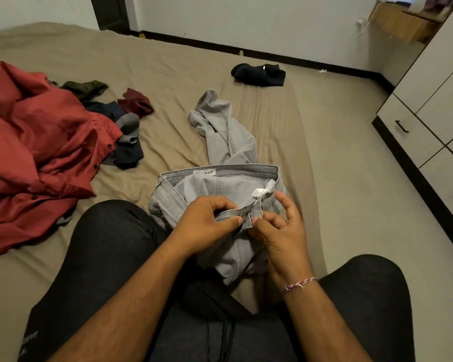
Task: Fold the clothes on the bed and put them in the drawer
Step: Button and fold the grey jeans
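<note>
The grey jeans (pixel 228 178) are laid on the bed (pixel 285 121) before the knees, waistband pinched between left hand (pixel 207 220) and right hand (pixel 280 231), probably for buttoning before folding. The drawer (pixel 408 131) is shut, well apart.

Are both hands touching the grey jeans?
Touching. The head view shows the left hand and right hand pinching the grey jeans at the front waistband.

Left hand (pixel 207 223) and right hand (pixel 280 231) close together at centre, forearms reaching in from near edge. Each pinches grey jeans waistband (pixel 242 218) with thumb and forefinger. Right index finger raised, wrist braceleted.
</note>
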`<state>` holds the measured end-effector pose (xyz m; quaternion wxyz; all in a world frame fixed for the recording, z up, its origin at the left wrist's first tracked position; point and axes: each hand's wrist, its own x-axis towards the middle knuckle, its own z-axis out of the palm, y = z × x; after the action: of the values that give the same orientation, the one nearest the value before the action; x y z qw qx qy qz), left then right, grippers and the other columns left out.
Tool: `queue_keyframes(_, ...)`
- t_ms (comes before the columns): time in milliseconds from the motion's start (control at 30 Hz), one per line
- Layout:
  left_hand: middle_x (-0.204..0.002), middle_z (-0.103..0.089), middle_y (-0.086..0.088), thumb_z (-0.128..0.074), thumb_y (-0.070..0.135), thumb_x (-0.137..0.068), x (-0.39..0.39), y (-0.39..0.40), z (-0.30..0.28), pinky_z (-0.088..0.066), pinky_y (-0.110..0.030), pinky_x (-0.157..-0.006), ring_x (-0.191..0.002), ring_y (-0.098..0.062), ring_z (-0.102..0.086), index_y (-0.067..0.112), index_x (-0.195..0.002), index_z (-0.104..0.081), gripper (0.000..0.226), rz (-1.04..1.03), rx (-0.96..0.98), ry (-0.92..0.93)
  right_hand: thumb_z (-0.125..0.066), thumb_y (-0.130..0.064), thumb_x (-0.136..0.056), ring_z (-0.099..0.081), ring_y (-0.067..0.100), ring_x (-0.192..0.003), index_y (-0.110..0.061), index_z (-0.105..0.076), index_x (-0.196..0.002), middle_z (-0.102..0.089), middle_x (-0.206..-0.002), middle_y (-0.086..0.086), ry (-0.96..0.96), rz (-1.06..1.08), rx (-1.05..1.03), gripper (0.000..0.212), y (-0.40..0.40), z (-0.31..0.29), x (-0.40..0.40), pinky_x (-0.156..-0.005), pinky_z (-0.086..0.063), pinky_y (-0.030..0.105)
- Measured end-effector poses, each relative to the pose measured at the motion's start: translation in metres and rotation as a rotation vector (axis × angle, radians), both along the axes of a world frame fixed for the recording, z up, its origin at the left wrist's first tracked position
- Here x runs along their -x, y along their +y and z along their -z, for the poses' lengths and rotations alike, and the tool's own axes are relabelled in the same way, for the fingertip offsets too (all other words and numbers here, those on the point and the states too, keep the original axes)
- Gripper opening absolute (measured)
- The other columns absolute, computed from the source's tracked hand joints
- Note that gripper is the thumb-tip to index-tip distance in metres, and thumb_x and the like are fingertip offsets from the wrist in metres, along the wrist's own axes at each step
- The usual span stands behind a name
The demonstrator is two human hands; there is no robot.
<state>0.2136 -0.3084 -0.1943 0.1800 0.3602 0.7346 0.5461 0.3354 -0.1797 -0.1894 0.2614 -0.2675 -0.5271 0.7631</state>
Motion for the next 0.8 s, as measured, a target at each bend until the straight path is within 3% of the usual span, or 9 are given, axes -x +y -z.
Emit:
queue_keyframes(100,-0.078,-0.077,0.001,-0.083,0.019,-0.086,0.002,-0.001,0.000,-0.051,-0.025,-0.068,-0.072,-0.006,-0.068,0.016,-0.085,-0.079,0.006,-0.006,-0.005,-0.134,-0.070,0.013,-0.087,-0.073,0.029,-0.088,-0.028,-0.052,-0.138,-0.077,-0.092,0.017,0.014,0.056,-0.003,0.068,-0.005,0.000,0.001,-0.089,-0.060,0.051)
queue_keyframes(233,-0.077,-0.075,-0.012,-0.085,0.024,-0.085,0.002,-0.001,0.002,-0.051,-0.032,-0.066,-0.070,-0.015,-0.065,0.009,-0.082,-0.078,0.016,-0.057,-0.064,-0.313,-0.070,0.012,-0.087,-0.074,0.031,-0.090,-0.027,-0.052,-0.136,-0.076,-0.094,0.019,0.024,0.081,-0.025,0.065,-0.008,0.002,0.002,-0.089,-0.060,0.051)
queue_keyframes(367,-0.085,-0.075,-0.021,-0.081,0.022,-0.089,-0.001,0.002,0.000,-0.053,-0.037,-0.071,-0.075,-0.020,-0.066,0.009,-0.087,-0.079,0.013,-0.037,-0.038,-0.285,-0.074,0.008,-0.087,-0.076,0.025,-0.088,-0.029,-0.053,-0.134,-0.076,-0.092,0.012,-0.009,0.090,-0.162,0.063,-0.010,0.005,0.002,-0.081,-0.061,0.036)
queue_keyframes(533,-0.076,-0.073,-0.011,-0.076,0.020,-0.092,-0.004,0.004,-0.001,-0.049,-0.036,-0.067,-0.069,-0.014,-0.061,0.010,-0.081,-0.078,0.014,-0.059,-0.009,-0.269,-0.076,0.005,-0.087,-0.074,0.031,-0.094,-0.032,-0.055,-0.133,-0.074,-0.099,0.015,0.007,0.106,-0.281,0.063,-0.012,0.011,0.002,-0.086,-0.061,0.037)
queue_keyframes(667,-0.069,-0.067,-0.012,-0.079,0.037,-0.084,-0.006,0.004,-0.002,-0.044,-0.034,-0.059,-0.064,-0.017,-0.056,0.007,-0.079,-0.076,0.030,-0.076,-0.040,-0.322,-0.077,0.004,-0.087,-0.074,0.024,-0.090,-0.033,-0.056,-0.132,-0.073,-0.095,0.009,0.005,0.118,-0.341,0.062,-0.014,0.011,0.003,-0.083,-0.061,0.033)
queue_keyframes(800,-0.068,-0.070,-0.010,-0.080,0.023,-0.089,-0.008,0.007,0.000,-0.047,-0.029,-0.058,-0.061,-0.010,-0.058,0.008,-0.077,-0.077,0.019,-0.127,-0.012,-0.278,-0.075,0.006,-0.088,-0.075,0.024,-0.094,-0.028,-0.054,-0.135,-0.076,-0.096,0.009,0.022,0.085,-0.338,0.061,-0.013,0.014,0.003,-0.086,-0.061,0.034)
